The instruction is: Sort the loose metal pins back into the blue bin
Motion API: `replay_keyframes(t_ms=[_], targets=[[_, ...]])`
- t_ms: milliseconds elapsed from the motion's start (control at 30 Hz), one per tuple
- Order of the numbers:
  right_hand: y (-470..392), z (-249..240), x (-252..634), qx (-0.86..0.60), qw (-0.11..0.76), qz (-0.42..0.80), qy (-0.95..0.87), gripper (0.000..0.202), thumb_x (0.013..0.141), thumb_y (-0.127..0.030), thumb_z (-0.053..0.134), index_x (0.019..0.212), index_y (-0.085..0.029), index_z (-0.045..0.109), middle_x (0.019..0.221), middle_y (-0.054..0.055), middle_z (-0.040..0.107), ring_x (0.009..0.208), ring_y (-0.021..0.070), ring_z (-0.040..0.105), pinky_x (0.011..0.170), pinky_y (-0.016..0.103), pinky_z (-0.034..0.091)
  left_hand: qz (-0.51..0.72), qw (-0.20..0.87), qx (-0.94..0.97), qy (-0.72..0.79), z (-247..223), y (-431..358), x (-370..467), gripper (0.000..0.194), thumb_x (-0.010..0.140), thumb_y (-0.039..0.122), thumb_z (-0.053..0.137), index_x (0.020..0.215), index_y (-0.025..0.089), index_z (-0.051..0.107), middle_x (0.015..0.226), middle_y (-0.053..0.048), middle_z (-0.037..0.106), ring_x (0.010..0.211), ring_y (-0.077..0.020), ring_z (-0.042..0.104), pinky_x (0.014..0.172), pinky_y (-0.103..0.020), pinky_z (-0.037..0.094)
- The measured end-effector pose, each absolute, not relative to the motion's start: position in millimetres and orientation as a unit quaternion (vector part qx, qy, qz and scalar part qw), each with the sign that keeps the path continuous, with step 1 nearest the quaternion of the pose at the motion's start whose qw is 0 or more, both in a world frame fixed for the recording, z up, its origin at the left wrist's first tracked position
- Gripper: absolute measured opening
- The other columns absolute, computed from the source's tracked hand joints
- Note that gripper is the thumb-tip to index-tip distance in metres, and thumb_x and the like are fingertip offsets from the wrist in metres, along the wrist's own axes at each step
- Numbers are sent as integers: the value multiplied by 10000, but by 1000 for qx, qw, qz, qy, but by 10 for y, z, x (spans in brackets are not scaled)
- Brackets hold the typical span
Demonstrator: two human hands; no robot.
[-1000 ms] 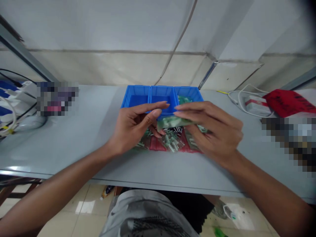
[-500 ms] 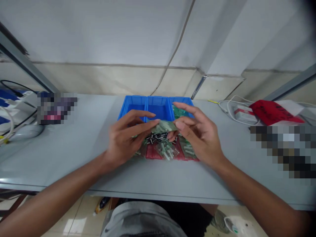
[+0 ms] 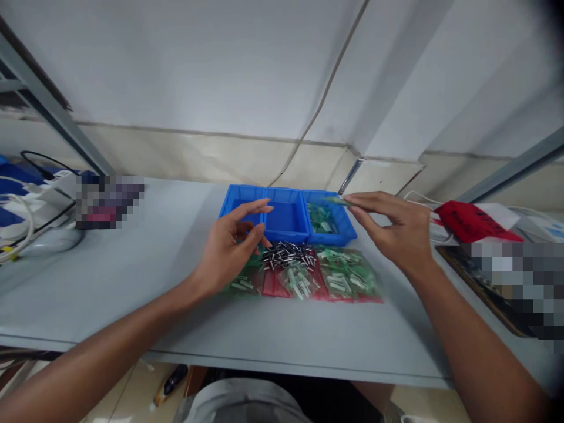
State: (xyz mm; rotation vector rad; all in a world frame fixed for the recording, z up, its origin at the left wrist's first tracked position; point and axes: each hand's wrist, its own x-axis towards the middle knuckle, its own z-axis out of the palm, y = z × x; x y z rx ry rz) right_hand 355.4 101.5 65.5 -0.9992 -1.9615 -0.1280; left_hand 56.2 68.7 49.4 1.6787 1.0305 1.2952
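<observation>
Pinched between the thumb and fingers of my right hand (image 3: pixel 394 229) is a small green plastic bag (image 3: pixel 335 201), blurred and held above the right blue bin (image 3: pixel 337 239). Green packets (image 3: pixel 324 218) lie inside that bin. My left hand (image 3: pixel 231 247) is empty, fingers apart, near the left blue bin (image 3: pixel 242 192) and the middle blue bin (image 3: pixel 286 220). In front of the bins is a heap of small dark and silver pins (image 3: pixel 288 254). A clear bag of pale strips (image 3: pixel 300 281) lies below it, with green bags (image 3: pixel 350 275) to the right, over red plastic (image 3: pixel 274 285).
The grey table (image 3: pixel 185 317) runs up to the wall. White adapters and cables (image 3: pixel 48 202) and a grey mouse (image 3: pixel 57 239) stand at the left. At the right are a red packet (image 3: pixel 473 222) and a dark, partly blurred-out object (image 3: pixel 480 288).
Both hands held the green bag together over the heap. Now my left hand has let go, and my right hand has carried the bag away to the right, over the right bin.
</observation>
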Motion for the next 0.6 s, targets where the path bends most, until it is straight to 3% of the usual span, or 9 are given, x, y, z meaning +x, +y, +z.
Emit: replay_keyframes(t_ms=[133, 200, 433, 600], targets=[[1149, 614, 3773, -392, 257, -59, -881, 202, 979, -285, 639, 1067, -208, 804, 1101, 62, 810, 1002, 254, 773, 902, 416, 610, 498, 393, 658, 406, 527, 687, 558, 340, 947, 268, 649, 1279, 193, 651, 1303, -119, 700, 693, -98, 726, 529, -194, 587], [1147, 604, 3767, -392, 207, -50, -895, 260, 1004, -366, 604, 1028, -212, 813, 1078, 54, 814, 990, 250, 768, 909, 416, 596, 488, 397, 657, 415, 536, 672, 571, 345, 945, 250, 638, 1286, 195, 643, 1289, -109, 708, 716, -101, 728, 548, -195, 588], [1126, 568, 3690, -395, 123, -57, -909, 418, 1050, -503, 484, 1052, -258, 823, 1202, 61, 786, 1146, 310, 713, 1014, 528, 497, 491, 405, 646, 421, 530, 669, 575, 330, 944, 231, 629, 1273, 211, 637, 1310, -70, 685, 719, -85, 723, 545, -187, 574], [1175, 480, 3647, -435, 137, -28, -890, 469, 1072, -494, 414, 1089, -229, 801, 1236, 63, 775, 1182, 300, 694, 1075, 517, 453, 494, 410, 642, 418, 548, 666, 579, 307, 930, 226, 635, 1235, 192, 642, 1252, -77, 700, 706, -87, 720, 537, -192, 570]])
